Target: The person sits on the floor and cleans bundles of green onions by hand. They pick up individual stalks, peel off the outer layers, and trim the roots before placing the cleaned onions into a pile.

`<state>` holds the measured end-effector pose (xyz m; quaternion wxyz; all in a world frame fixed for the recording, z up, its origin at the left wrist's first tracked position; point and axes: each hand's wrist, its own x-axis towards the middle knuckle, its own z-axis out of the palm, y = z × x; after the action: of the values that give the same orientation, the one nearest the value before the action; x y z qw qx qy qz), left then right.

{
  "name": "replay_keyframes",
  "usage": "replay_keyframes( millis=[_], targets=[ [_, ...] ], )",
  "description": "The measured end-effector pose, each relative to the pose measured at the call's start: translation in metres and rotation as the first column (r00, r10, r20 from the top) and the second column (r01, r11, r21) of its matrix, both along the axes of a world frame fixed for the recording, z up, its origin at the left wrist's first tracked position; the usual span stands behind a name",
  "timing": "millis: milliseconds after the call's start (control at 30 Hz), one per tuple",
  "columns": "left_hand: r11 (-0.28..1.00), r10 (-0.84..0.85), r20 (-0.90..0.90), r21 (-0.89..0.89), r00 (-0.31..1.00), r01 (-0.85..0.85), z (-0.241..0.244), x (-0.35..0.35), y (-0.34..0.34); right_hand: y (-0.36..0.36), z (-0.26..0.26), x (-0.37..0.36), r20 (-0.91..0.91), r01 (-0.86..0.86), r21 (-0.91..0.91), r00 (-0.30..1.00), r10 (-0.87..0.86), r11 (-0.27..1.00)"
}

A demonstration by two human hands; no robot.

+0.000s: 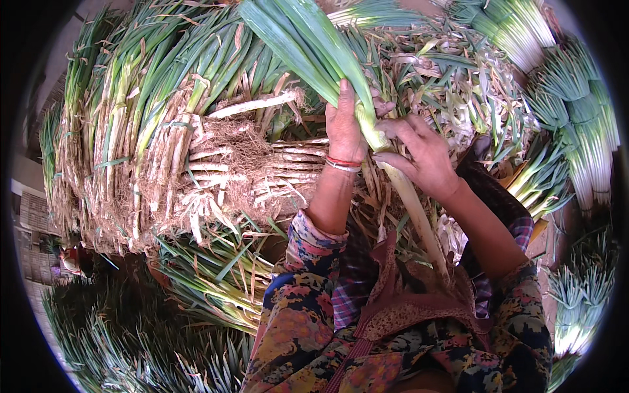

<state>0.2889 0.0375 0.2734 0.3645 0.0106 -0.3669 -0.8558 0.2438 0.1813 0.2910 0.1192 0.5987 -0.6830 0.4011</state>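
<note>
A long green onion (415, 209) slants before me, its broad green leaves pointing away and its pale stalk running down towards my lap. My left hand (346, 127) grips it where the leaves fan out, thumb lying along them. Just below, the fingers and thumb of my right hand (426, 156) pinch the stalk, where a light green layer ends above a paler, yellowish length. The stalk's lower end reaches my brown apron (417, 309), and whether roots are on it cannot be made out.
Bundled green onions with dirty roots (162, 162) are heaped at the left. Peeled leaves and skins (481, 83) form a pile ahead to the right. Cleaned white-stemmed bundles (585, 147) stand along the right side. More dark green leaves (147, 339) fill the lower left.
</note>
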Motion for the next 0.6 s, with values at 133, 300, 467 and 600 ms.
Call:
replay_keyframes(
  millis=[133, 300, 467, 600],
  targets=[
    [0.999, 0.019, 0.013, -0.045, 1.0, -0.018, -0.008, 0.0, -0.01, 0.013, -0.017, 0.0, 0.038, -0.115, 0.072, 0.993, 0.112, 0.991],
    [0.996, 0.071, 0.0, -0.049, 0.997, -0.071, -0.001, 0.006, -0.013, 0.045, -0.027, -0.012, 0.447, 0.062, -0.124, 0.894, 0.0, 0.99],
    [0.993, 0.113, 0.045, -0.03, 0.993, -0.111, 0.0, 0.004, -0.022, 0.042, -0.001, -0.01, 0.316, -0.031, -0.239, 0.943, 0.107, 0.971],
    [0.988, 0.154, 0.067, -0.04, 0.986, -0.151, 0.003, 0.005, -0.021, 0.027, -0.012, 0.014, 0.101, 0.009, 0.033, 0.995, -0.012, 0.999]
  ],
)
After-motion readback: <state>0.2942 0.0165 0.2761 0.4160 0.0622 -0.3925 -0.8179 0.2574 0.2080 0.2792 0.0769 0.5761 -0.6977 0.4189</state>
